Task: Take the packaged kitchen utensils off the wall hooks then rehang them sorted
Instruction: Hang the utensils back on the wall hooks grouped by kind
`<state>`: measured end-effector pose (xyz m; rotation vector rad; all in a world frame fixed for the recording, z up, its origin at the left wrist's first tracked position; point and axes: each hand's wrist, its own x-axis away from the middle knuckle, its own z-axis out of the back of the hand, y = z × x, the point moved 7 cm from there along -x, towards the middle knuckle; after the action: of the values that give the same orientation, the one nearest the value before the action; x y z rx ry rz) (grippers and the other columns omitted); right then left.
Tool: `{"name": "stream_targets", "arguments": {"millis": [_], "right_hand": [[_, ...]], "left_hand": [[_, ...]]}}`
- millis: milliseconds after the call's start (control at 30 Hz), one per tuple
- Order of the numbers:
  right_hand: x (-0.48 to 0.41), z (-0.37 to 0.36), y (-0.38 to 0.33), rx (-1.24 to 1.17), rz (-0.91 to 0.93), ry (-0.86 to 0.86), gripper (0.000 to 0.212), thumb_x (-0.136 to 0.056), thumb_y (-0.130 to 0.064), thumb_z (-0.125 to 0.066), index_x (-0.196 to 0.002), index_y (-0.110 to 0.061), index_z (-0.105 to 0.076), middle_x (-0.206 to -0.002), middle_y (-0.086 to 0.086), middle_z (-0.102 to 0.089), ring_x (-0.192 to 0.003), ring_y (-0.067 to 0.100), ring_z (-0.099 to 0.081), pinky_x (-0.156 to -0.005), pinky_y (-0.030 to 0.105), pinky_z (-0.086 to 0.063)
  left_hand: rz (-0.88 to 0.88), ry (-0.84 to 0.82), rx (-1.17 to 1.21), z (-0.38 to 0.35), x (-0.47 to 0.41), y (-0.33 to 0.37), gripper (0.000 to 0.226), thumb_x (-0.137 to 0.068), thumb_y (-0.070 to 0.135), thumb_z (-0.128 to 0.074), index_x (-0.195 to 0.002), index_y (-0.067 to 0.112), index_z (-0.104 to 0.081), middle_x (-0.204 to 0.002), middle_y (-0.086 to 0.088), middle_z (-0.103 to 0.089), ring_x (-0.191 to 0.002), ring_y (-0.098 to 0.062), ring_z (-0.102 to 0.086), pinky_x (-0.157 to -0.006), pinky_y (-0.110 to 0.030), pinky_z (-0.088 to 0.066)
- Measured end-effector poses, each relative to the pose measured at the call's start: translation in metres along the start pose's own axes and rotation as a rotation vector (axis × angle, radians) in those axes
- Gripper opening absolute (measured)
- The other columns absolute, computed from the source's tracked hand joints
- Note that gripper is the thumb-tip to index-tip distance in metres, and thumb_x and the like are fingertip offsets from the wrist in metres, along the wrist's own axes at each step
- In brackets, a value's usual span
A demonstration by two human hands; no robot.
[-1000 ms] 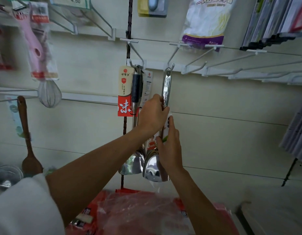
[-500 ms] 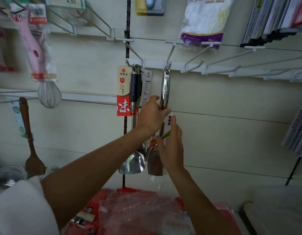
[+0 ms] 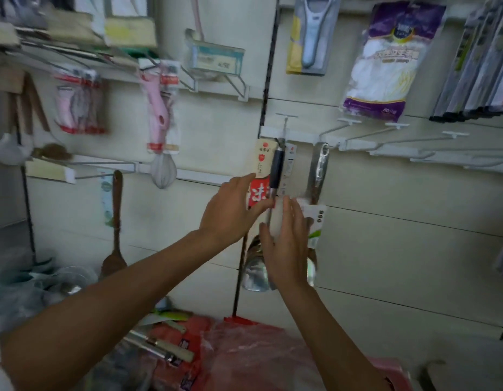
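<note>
Two packaged ladles hang side by side on wall hooks. The black-handled ladle carries a cream and red label card. The all-steel ladle hangs just right of it, with a white and green tag. My left hand reaches in from the left, its spread fingers and thumb touching the red part of the label card. My right hand is held flat with straight fingers in front of both ladles' shafts and hides most of their bowls. Neither hand grips anything.
Several bare white hooks stick out to the right. A pink-handled whisk and a wooden spatula hang to the left. A peeler pack and a glove bag hang above. Red plastic bags and knives lie below.
Both hands have let go of the steel ladle, which now hangs on its hook. They have shifted left to the black-handled ladle, and the view has turned left.
</note>
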<state>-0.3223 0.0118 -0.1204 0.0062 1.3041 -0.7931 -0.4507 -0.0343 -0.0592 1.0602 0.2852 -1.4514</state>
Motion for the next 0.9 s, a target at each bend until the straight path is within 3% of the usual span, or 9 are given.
{"name": "stream_targets", "arguments": {"millis": [67, 167, 233, 400, 900], "right_hand": [[0.006, -0.016, -0.027, 0.041, 0.043, -0.078, 0.069, -0.097, -0.042, -0.047, -0.157, -0.016, -0.024, -0.163, 0.009, -0.024, -0.147, 0.025, -0.025, -0.117, 0.037, -0.021], [0.024, -0.048, -0.070, 0.071, 0.088, -0.180, 0.072, -0.097, -0.056, -0.033, -0.158, -0.021, -0.018, -0.166, 0.008, -0.012, -0.152, 0.028, -0.014, -0.122, 0.048, -0.019], [0.039, -0.071, -0.103, 0.071, 0.129, -0.228, 0.074, -0.096, -0.058, -0.027, -0.158, -0.020, -0.019, -0.166, 0.009, -0.010, -0.153, 0.028, -0.009, -0.124, 0.048, -0.014], [0.079, -0.122, -0.203, 0.062, 0.270, -0.323, 0.073, -0.098, -0.058, -0.027, -0.158, -0.018, -0.020, -0.166, 0.013, -0.011, -0.153, 0.030, -0.005, -0.124, 0.048, -0.005], [0.213, -0.245, -0.480, -0.131, 0.560, -0.455, 0.071, -0.100, -0.057, -0.030, -0.157, -0.015, -0.027, -0.163, 0.018, -0.020, -0.151, 0.034, -0.015, -0.122, 0.052, -0.013]], "left_hand": [[-0.044, 0.011, -0.202, 0.039, 0.020, -0.028, 0.076, -0.090, 0.066, -0.048, -0.149, 0.019, -0.037, -0.149, -0.006, -0.045, -0.135, -0.024, -0.041, -0.107, -0.037, -0.036], [-0.033, 0.024, -0.434, 0.098, 0.049, -0.075, 0.084, -0.088, 0.076, -0.030, -0.151, 0.020, -0.033, -0.153, -0.011, -0.038, -0.141, -0.030, -0.033, -0.115, -0.046, -0.027], [-0.008, 0.032, -0.550, 0.136, 0.070, -0.102, 0.086, -0.087, 0.077, -0.024, -0.151, 0.020, -0.032, -0.156, -0.013, -0.034, -0.143, -0.034, -0.030, -0.118, -0.052, -0.023], [0.078, 0.024, -0.764, 0.220, 0.128, -0.160, 0.089, -0.087, 0.078, -0.020, -0.154, 0.021, -0.028, -0.159, -0.016, -0.025, -0.146, -0.037, -0.022, -0.118, -0.058, -0.016], [0.385, 0.062, -1.179, 0.494, 0.322, -0.293, 0.089, -0.088, 0.078, -0.020, -0.154, 0.019, -0.026, -0.159, -0.017, -0.024, -0.146, -0.037, -0.022, -0.118, -0.060, -0.014]]}}
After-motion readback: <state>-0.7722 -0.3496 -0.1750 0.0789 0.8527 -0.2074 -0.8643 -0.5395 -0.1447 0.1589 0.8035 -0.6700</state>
